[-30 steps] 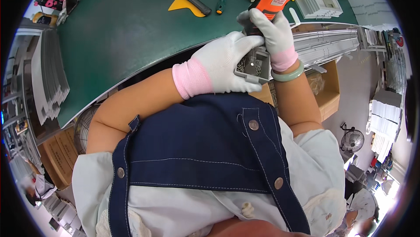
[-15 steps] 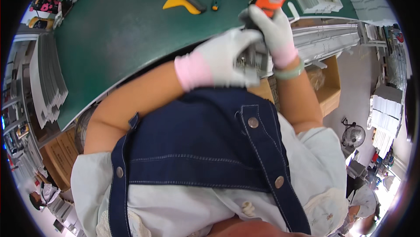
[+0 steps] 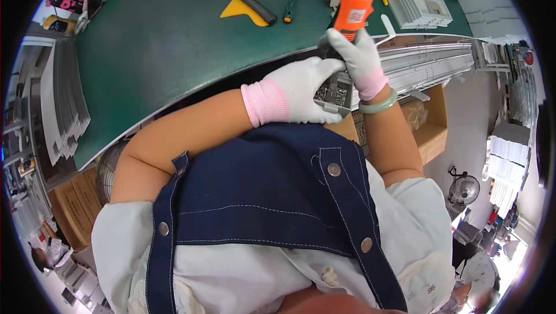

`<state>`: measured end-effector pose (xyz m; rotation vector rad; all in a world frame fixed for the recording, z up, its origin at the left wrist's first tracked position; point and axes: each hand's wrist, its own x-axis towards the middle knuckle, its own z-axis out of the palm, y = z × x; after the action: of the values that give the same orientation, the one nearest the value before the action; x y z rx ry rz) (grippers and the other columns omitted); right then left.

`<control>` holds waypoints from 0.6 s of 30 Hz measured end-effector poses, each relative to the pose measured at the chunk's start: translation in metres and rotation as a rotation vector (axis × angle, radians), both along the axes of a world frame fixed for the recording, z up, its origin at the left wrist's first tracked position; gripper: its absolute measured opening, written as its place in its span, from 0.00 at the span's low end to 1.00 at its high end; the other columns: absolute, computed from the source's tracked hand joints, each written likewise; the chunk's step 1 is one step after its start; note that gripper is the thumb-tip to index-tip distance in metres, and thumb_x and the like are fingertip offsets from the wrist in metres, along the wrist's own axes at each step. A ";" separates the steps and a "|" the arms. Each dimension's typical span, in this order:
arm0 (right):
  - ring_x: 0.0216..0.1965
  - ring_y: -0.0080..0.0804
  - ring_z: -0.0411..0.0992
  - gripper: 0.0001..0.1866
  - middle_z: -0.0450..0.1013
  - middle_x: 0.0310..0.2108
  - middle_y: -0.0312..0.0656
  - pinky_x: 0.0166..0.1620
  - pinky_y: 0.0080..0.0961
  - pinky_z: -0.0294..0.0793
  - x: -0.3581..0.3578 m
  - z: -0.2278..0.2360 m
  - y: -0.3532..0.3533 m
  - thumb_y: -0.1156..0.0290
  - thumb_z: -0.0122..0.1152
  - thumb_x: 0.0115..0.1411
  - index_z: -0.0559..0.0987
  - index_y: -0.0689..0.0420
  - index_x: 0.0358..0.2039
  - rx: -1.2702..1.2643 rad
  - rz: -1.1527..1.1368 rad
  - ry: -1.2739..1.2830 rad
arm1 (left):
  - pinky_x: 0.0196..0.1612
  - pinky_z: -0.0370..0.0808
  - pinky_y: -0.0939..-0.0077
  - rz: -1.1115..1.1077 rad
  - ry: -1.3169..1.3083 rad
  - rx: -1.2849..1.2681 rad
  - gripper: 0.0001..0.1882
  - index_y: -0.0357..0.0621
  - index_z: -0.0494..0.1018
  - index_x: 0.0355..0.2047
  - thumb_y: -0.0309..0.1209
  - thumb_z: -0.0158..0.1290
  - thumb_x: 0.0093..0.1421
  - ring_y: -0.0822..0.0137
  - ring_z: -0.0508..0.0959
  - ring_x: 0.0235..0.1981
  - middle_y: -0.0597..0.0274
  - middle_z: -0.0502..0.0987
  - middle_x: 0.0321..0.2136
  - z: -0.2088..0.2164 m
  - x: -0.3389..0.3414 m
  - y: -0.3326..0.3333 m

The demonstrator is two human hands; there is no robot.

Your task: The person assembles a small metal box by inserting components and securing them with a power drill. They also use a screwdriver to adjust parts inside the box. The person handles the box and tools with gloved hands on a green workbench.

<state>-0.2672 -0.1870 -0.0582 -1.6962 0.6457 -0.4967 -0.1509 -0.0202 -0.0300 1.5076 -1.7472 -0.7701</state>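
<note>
Your gloved right hand (image 3: 360,62) grasps an orange-and-black handheld tool (image 3: 351,11) by its dark lower part, thumb along the body, at the near edge of a smooth green tabletop (image 3: 145,42). A pale, squarish label on the orange casing carries dark marks too small to read. Your left hand (image 3: 302,91) grips a small grey tray (image 3: 347,98) by its side, between thumb and fingers, in front of your navy bib (image 3: 260,198); loose metal screws lie inside its straight walls. The tray sits just below the tool's dark end; whether they touch cannot be told.

Both gloves are white knit with ribbed pink cuffs, and a glossy, pale green bangle rings your right wrist. On the tabletop, a hammer (image 3: 246,1) with a black handle crosses a flat yellow piece (image 3: 238,11), near a teal-handled screwdriver (image 3: 291,8). Long, ridged silvery strips (image 3: 428,59) lie to your right, above an open cardboard box (image 3: 433,126). Dark print, illegible here, marks the brown carton (image 3: 75,207) at left.
</note>
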 end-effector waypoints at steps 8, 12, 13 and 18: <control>0.35 0.21 0.77 0.15 0.80 0.33 0.37 0.42 0.22 0.77 0.006 0.022 0.002 0.64 0.68 0.63 0.77 0.61 0.42 0.109 -0.024 -0.139 | 0.58 0.73 0.58 0.047 0.119 0.012 0.44 0.41 0.66 0.62 0.40 0.71 0.47 0.46 0.76 0.51 0.44 0.74 0.49 0.003 0.007 -0.006; 0.35 0.22 0.77 0.15 0.79 0.34 0.37 0.42 0.23 0.77 0.003 0.008 0.008 0.62 0.66 0.65 0.77 0.61 0.42 0.042 -0.005 -0.095 | 0.60 0.71 0.58 0.018 0.028 0.049 0.45 0.39 0.65 0.62 0.43 0.71 0.48 0.44 0.75 0.53 0.42 0.74 0.51 -0.005 0.003 0.002; 0.35 0.23 0.77 0.15 0.79 0.34 0.37 0.43 0.23 0.77 0.003 0.016 0.009 0.62 0.66 0.65 0.77 0.61 0.42 0.061 0.025 -0.093 | 0.60 0.71 0.58 0.030 0.044 -0.013 0.45 0.39 0.64 0.62 0.43 0.71 0.47 0.44 0.75 0.53 0.43 0.74 0.51 -0.006 0.003 0.004; 0.35 0.26 0.78 0.18 0.80 0.34 0.41 0.42 0.25 0.78 0.004 0.036 0.012 0.60 0.65 0.66 0.75 0.61 0.46 0.080 0.053 -0.162 | 0.60 0.71 0.58 0.058 0.123 -0.142 0.47 0.39 0.63 0.64 0.42 0.72 0.46 0.45 0.75 0.55 0.45 0.74 0.53 0.005 0.006 0.014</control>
<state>-0.2628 -0.1750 -0.0219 -1.5752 0.4962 -0.5571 -0.1446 -0.0059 -0.0246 1.3814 -1.6250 -0.6802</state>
